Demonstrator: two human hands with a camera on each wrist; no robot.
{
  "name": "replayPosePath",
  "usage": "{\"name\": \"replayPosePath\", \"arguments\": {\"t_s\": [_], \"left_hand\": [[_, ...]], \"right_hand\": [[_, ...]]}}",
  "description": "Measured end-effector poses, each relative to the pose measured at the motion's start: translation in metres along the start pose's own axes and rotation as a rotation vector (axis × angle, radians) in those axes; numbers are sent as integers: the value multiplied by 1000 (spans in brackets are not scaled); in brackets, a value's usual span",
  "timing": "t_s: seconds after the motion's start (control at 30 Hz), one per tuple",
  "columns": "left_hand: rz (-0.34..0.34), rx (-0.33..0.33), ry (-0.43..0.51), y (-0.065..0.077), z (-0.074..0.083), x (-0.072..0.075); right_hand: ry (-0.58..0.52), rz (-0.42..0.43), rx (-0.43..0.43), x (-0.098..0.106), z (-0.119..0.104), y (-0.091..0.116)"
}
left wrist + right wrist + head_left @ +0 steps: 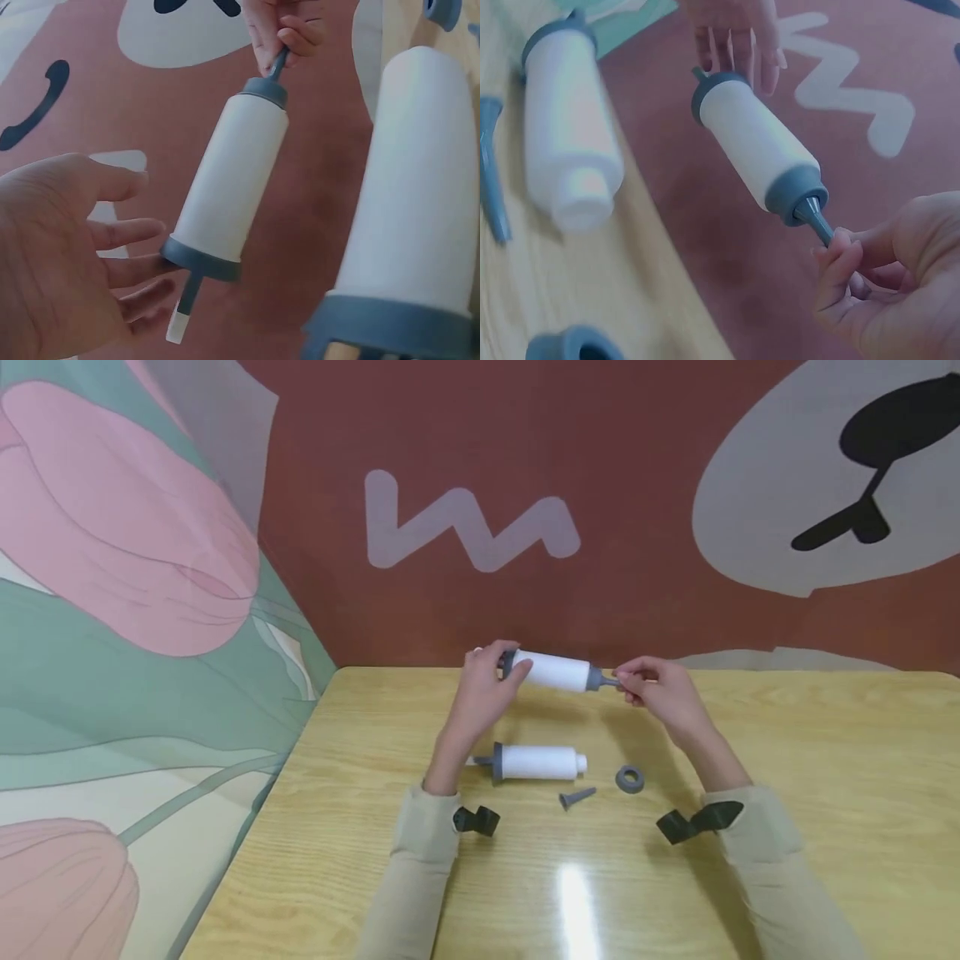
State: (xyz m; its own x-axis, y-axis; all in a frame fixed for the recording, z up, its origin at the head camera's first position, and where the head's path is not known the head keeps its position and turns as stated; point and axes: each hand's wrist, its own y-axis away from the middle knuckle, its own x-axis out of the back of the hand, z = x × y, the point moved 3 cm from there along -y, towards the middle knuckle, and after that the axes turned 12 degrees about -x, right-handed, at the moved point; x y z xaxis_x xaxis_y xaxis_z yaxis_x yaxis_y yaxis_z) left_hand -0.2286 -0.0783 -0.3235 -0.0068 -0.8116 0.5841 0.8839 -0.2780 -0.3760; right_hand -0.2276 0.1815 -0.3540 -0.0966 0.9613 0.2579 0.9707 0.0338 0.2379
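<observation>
A white syringe-like tube (553,671), grey at both ends, is held up lengthwise above the table's far side. At its right end my right hand (667,695) pinches the slim grey nozzle (815,220) between thumb and fingers. A grey collar (795,193) surrounds the nozzle's base. Around the other end, my left hand (482,689) has its fingers spread, with some fingertips at the grey flange (199,259); whether they touch it is unclear. From that flange a grey rod with a white tip (178,327) sticks out.
Below the hands, a second white tube (540,762) lies on the wooden table (825,793), its rod pointing left. A loose grey nozzle (577,797) and a grey ring collar (630,779) lie nearby. A printed wall (615,602) rises behind the table.
</observation>
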Motion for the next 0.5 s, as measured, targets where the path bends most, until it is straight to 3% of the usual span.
{"name": "replayPosePath", "arguments": {"t_s": [0.1, 0.2, 0.3, 0.5], "left_hand": [[74, -43, -12, 1, 5, 6], [162, -127, 4, 1, 12, 10], [211, -203, 24, 0, 18, 12], [194, -281, 67, 2, 27, 11]], "right_hand": [[-123, -43, -35, -1, -5, 4], [-315, -117, -82, 1, -9, 7], [-438, -174, -109, 2, -12, 9], [-463, -188, -122, 4, -15, 12]]}}
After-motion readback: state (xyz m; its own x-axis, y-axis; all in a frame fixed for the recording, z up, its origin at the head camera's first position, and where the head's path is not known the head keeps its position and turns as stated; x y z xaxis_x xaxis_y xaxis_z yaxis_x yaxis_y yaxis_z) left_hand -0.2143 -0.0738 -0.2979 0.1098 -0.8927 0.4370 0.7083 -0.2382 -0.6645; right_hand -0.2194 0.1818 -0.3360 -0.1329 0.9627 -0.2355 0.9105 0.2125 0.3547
